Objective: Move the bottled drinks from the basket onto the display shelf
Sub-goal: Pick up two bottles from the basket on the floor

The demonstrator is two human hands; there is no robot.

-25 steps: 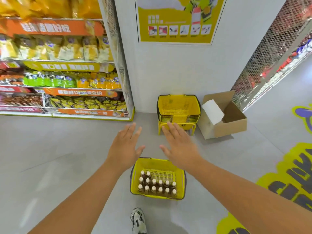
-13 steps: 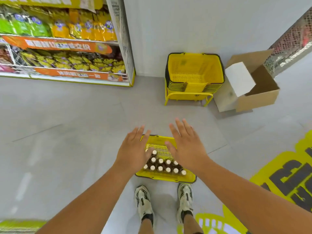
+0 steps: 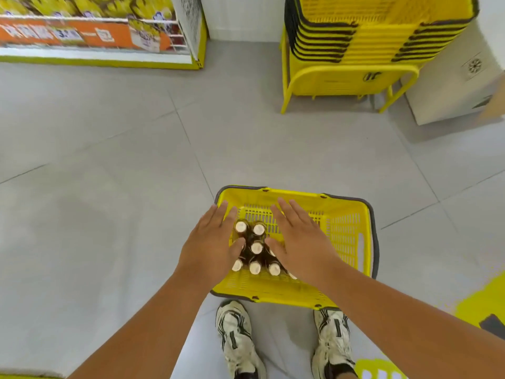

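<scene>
Barely begun: we reach our left hand and right hand, fingers straight and grasping nothing, over the bottles in the basket; the shelf waits.

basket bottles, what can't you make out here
Head view:
- Bottles: full count unknown; the left hand and right hand cover some.
- Bottle labels: only caps face the camera.
- Display shelf: top edge crops it; price tags blurred.
- Basket near rim: forearms hide part.
</scene>
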